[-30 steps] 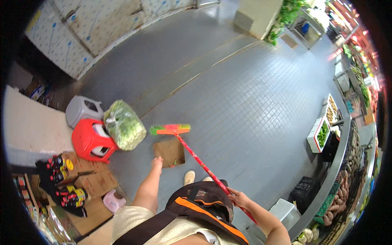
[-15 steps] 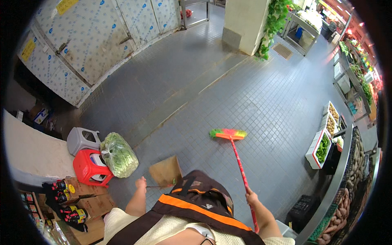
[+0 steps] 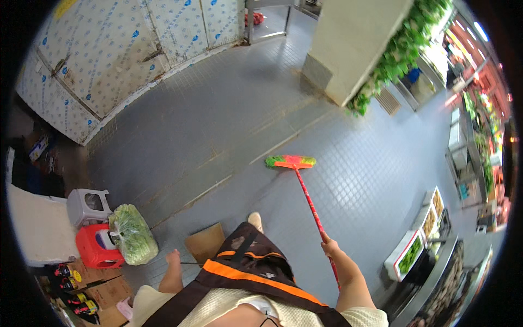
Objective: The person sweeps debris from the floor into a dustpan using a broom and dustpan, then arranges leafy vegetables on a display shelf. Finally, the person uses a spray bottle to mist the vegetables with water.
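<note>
Down left, flat brown cardboard sheet [image 3: 205, 243] beside left hand [image 3: 173, 256].

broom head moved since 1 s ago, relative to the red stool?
Yes. The orange-and-green broom head on its red handle swung out to the person's right and forward, away from the red plastic stool; it was close beside the stool's bagged greens before.

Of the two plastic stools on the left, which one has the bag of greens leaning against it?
The red stool; the bag of greens rests against it, while the grey stool stands behind.
</note>
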`<state>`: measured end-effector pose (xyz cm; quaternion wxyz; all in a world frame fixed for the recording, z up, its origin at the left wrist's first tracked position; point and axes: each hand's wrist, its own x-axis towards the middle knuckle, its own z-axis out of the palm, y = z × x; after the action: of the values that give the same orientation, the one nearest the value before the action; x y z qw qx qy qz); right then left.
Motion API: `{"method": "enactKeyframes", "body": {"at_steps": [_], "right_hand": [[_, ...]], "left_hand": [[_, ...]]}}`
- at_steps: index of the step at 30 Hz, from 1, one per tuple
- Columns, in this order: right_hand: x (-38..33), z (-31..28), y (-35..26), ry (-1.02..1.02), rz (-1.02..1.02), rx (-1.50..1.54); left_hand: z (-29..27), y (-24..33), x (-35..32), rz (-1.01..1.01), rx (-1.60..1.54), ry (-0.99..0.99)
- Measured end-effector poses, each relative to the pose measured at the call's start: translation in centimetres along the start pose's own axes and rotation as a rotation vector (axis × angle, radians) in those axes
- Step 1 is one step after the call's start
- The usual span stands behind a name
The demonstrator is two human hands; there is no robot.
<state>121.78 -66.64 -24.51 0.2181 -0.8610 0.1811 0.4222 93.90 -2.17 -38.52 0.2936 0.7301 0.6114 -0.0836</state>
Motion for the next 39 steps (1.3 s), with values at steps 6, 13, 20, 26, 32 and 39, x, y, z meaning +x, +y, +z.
{"method": "enactKeyframes", "body": {"at_steps": [6,13,20,26,32,39], "right_hand": [[13.4,-12.3,-12.1,0.036,-0.214,-0.184],[23.8,-23.3,-35.3,-0.067,-0.291,-0.358],[29.8,-35.0,-55.3,-0.135,-0.447,-0.371],[39.0,-36.4,-69.9,-0.048,-0.850,-0.604],[46.8,-34.5,-89.5,-0.121,-0.883,-0.796],[59.1,-48.3,-82.0,-0.142,-0.748,-0.718]], "left_hand": [[-3.2,18.3,0.8,-0.234,-0.478,-0.161],[-1.2,37.6,4.6,-0.141,-0.745,-0.116],[-0.3,56.2,12.7,-0.180,-0.666,0.005],[1.9,69.4,17.9,-0.199,-0.746,0.048],[3.3,78.1,26.6,-0.270,-0.801,0.046],[5.0,90.2,32.2,-0.255,-0.655,-0.045]]}}
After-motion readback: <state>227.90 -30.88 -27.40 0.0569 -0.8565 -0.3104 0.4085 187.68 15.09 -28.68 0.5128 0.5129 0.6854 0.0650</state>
